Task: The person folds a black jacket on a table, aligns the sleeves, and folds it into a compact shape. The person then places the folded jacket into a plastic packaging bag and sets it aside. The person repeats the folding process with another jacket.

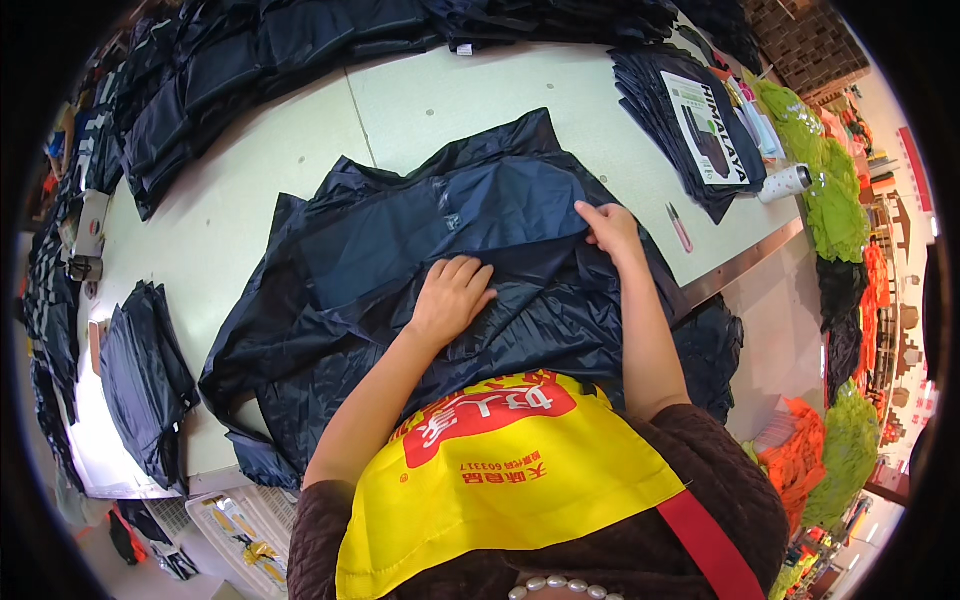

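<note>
Fabric of a dark navy garment [545, 312] is spread over the pale table [230, 185], directly in front of the yellow apron [520, 500] worn by the person. On the garment's upper part a smoother rectangular panel [370, 240] is laid flat, and near its middle a small shiny patch [451, 221] is seen. By the right hand [612, 232] the panel's right end is pinched at the edge between thumb and fingers. The left hand [450, 296] is laid palm down on the cloth just below the panel, its fingers side by side, its thumb set apart, with nothing gripped. To the right of the garment, pink-handled snips [680, 230] are laid on the table; beyond them a stack of dark pieces [648, 105] is topped by a white printed sheet [690, 125], with a white roll [784, 184] placed just beside. At the left, another dark stack [148, 380] is set, and the table's far side is lined by folded dark bundles [290, 60]. Yellow-green cloth [838, 215] is heaped at the far right
</note>
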The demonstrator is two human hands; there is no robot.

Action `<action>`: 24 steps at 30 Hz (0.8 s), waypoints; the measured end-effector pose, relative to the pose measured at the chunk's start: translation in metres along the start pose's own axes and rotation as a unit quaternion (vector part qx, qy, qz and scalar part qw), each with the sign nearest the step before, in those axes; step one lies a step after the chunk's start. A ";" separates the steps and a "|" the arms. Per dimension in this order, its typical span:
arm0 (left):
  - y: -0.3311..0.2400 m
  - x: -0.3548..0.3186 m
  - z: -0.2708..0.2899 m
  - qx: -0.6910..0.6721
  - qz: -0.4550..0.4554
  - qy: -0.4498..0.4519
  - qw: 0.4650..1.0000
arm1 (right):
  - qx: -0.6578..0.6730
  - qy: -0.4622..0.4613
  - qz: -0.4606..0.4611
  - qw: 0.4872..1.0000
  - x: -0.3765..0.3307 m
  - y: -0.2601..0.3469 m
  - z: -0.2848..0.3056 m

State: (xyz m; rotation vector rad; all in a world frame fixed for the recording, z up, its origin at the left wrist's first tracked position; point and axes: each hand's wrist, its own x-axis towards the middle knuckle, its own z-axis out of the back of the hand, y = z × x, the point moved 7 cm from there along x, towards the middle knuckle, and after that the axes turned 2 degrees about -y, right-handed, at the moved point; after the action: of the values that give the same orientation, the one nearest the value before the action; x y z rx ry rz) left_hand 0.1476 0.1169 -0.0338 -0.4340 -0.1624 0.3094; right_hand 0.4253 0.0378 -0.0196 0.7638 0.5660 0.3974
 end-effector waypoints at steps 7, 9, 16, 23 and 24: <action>-0.023 0.023 0.009 0.103 -0.059 -0.045 0.992 | 0.297 -0.004 0.213 0.931 -0.009 0.021 -0.017; -0.024 0.025 0.008 0.107 -0.057 -0.039 0.992 | 0.301 -0.002 0.215 0.929 -0.009 0.021 -0.015; -0.026 0.043 0.007 0.090 0.006 -0.071 0.993 | 0.366 0.040 0.185 0.911 -0.016 0.040 -0.018; -0.040 0.056 -0.007 -0.016 -0.026 -0.144 0.989 | 0.060 0.129 0.324 0.935 -0.084 0.119 -0.108; -0.039 0.046 -0.010 -0.031 -0.032 -0.136 0.990 | 0.023 0.116 0.372 0.921 -0.093 0.125 -0.122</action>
State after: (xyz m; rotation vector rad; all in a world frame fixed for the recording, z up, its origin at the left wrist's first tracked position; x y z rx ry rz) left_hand 0.2030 0.0939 -0.0217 -0.4470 -0.4525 0.3006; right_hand 0.2622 0.1360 0.0319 0.9719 0.4883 1.1951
